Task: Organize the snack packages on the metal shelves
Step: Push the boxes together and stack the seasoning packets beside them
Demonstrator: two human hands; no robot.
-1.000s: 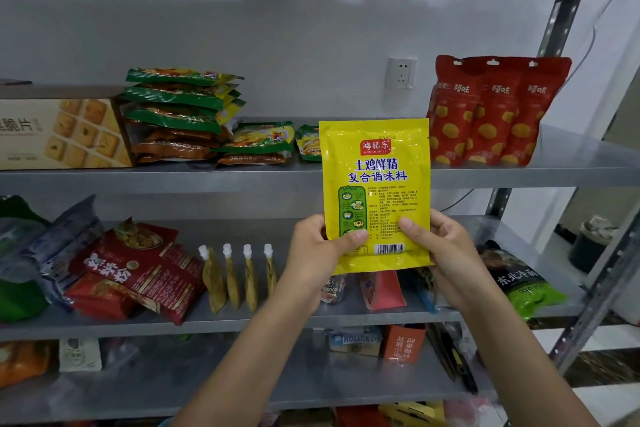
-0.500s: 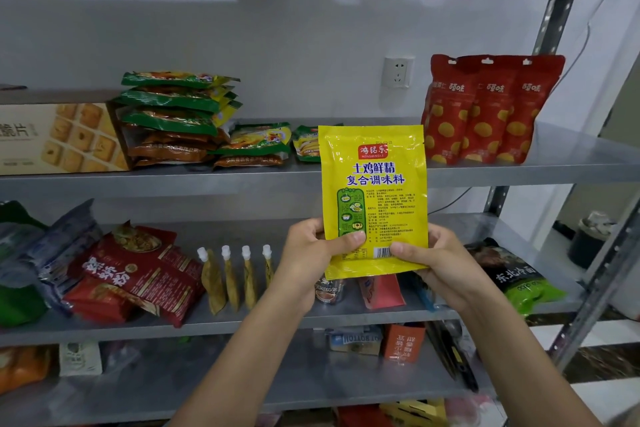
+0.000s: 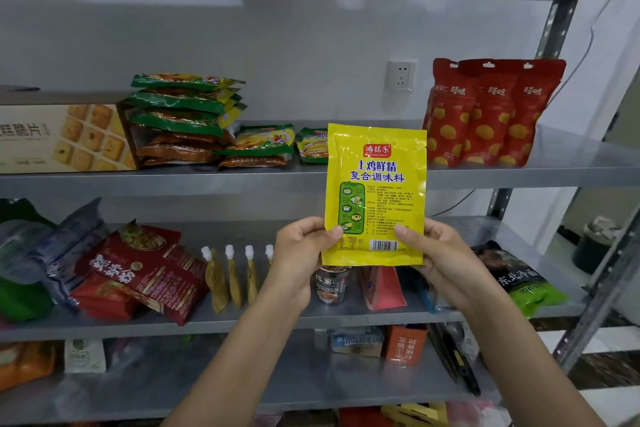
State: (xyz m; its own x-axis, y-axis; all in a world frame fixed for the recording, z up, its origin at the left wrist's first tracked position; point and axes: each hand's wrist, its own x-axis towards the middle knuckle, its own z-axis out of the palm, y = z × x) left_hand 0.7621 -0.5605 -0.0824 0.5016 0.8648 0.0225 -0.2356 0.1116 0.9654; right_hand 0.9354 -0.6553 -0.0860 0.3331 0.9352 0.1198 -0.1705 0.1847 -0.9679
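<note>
A yellow seasoning packet (image 3: 375,184) stands upright in front of the metal shelves (image 3: 242,178), its printed back toward me. My left hand (image 3: 301,253) pinches its lower left edge, thumb on the face. My right hand (image 3: 440,256) pinches its lower right edge the same way. The packet's top reaches the upper shelf's front lip, between a small green packet (image 3: 311,146) and three red pouches (image 3: 485,114) that stand upright on that shelf.
On the upper shelf lie a biscuit box (image 3: 62,139) and a stack of green and brown packets (image 3: 183,118). The middle shelf holds red packets (image 3: 138,270), several spouted pouches (image 3: 232,277), a small can (image 3: 330,284) and a dark noodle bag (image 3: 519,281). A shelf post (image 3: 599,288) rises at the right.
The packet and both hands have sunk a little against the shelves over the last second. The grip is the same.
</note>
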